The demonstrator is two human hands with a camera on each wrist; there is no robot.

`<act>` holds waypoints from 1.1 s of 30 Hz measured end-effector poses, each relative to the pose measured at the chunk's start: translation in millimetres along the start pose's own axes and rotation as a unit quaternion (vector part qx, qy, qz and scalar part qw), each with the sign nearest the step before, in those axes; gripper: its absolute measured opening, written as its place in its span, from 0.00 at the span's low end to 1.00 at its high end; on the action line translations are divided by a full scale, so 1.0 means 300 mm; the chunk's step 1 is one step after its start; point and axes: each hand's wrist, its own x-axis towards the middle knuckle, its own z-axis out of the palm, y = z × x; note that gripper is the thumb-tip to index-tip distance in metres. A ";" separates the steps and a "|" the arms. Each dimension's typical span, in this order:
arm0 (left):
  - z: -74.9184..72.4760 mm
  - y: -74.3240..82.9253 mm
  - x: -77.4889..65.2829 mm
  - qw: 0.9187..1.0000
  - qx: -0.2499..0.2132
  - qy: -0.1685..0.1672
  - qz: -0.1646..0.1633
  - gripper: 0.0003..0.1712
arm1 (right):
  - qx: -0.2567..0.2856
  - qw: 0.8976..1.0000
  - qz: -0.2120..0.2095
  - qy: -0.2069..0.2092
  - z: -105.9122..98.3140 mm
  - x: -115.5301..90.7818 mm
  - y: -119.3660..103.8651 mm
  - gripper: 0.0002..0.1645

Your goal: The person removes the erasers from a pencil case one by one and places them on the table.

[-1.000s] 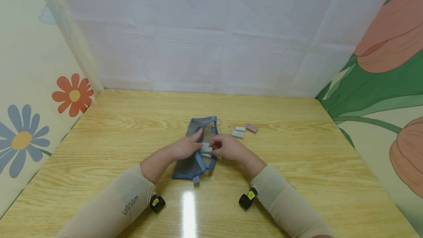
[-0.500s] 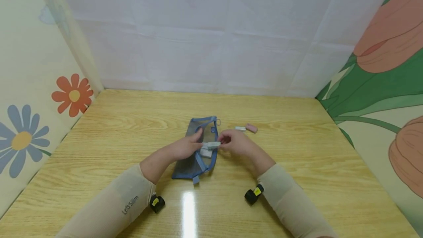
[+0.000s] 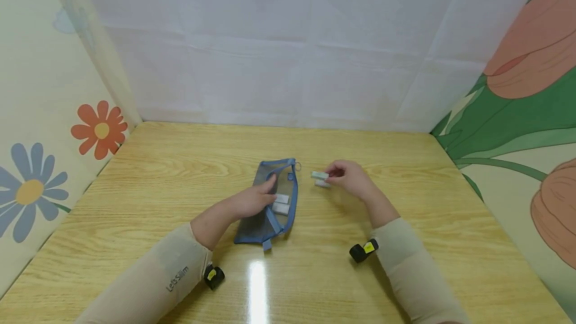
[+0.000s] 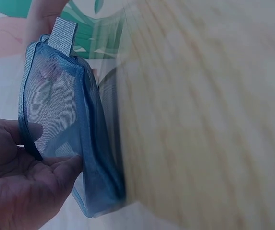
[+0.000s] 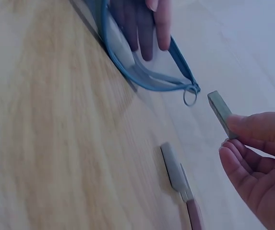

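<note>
A blue-edged mesh zip pouch (image 3: pixel 258 219) lies on the table with its mouth open towards the right. My left hand (image 3: pixel 252 200) grips the near side of its mouth; in the left wrist view, thumb and fingers pinch the rim. Two small whitish blocks (image 3: pixel 281 208) sit inside the mouth. To the right of the pouch, my right hand (image 3: pixel 353 178) pinches a small pale green block (image 5: pixel 219 108) between thumb and fingertips, above the table. Just below it rests a pale grey block (image 5: pixel 173 167). A pink block (image 5: pixel 194 214) lies beyond, hidden by the hand in the head view.
The wood-grain table (image 3: pixel 180 164) is bounded by a white cloth (image 3: pixel 247 79) at the back. Flower-print panels stand at the left (image 3: pixel 54 114) and right (image 3: pixel 517 129). A small metal ring (image 5: pixel 190 96) hangs from the zip end of the pouch.
My right hand has moved from the pouch's mouth to the right, bringing the pale green block out over the loose blocks. The left hand and pouch have stayed in place.
</note>
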 end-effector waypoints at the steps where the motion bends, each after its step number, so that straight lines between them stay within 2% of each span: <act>1: 0.000 -0.001 0.001 1.000 0.000 0.000 0.001 0.36 | -0.002 1.000 0.000 0.006 -0.008 0.000 0.008 0.08; 8: 0.001 -0.005 0.005 1.000 -0.001 0.003 0.004 0.36 | 0.003 0.999 0.017 0.029 -0.045 -0.003 0.058 0.09; 23: 0.001 -0.003 0.002 1.000 0.004 0.004 -0.004 0.36 | -0.018 0.997 0.071 0.027 -0.073 -0.029 0.152 0.10; 33: -0.001 -0.002 0.000 1.000 0.007 0.004 -0.008 0.36 | -0.034 0.996 0.069 0.045 -0.076 -0.037 0.181 0.11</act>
